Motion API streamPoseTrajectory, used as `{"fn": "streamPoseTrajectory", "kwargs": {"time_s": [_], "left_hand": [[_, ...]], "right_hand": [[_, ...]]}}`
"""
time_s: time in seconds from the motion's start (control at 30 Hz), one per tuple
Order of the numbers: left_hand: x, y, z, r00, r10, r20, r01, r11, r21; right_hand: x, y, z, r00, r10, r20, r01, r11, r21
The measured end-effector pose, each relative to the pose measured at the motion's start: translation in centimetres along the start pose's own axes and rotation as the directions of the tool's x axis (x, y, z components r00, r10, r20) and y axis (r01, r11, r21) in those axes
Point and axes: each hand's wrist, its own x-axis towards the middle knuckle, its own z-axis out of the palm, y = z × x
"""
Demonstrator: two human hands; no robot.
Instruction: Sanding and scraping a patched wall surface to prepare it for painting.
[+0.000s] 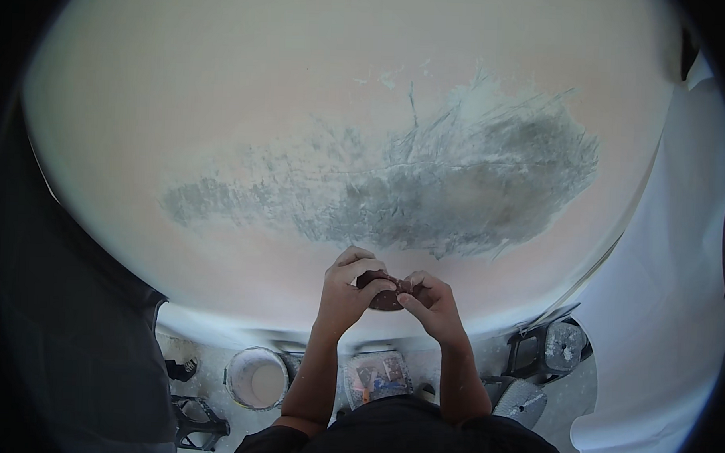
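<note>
My left hand (346,288) and my right hand (433,307) meet in front of me, both gripping a small dark reddish-brown piece, like a folded sheet of sandpaper (386,294). The fingers of both hands pinch its edges; most of it is hidden between them. Behind the hands rises a pale pinkish wall (223,102) with a wide grey-white patch of rough filler (428,189) smeared across it. The hands are just below that patch and do not touch the wall.
On the floor below stand a white bucket (256,378), a small open container with tools (377,376), two dark stools (554,349) (520,400) and a dark frame (200,420). A dark panel (63,336) is at the left, a white sheet (663,301) at the right.
</note>
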Motion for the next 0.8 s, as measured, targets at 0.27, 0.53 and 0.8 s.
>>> {"fn": "streamPoseTrajectory", "kwargs": {"time_s": [0.27,0.53,0.8], "left_hand": [[-0.2,0.4,-1.9,0.993,0.057,0.105,-0.046,0.993,-0.111],[-0.8,0.2,-0.8,0.991,-0.025,-0.135,0.045,0.987,0.153],[-0.1,0.5,-0.8,0.943,-0.266,0.200,0.333,0.752,-0.569]], "right_hand": [[1.9,-2.2,1.2,0.918,-0.308,0.248,0.327,0.944,-0.038],[2.5,-0.1,3.0,0.787,-0.609,0.099,0.524,0.574,-0.630],[3.7,-2.2,1.1,0.845,-0.501,0.185,0.520,0.689,-0.505]]}}
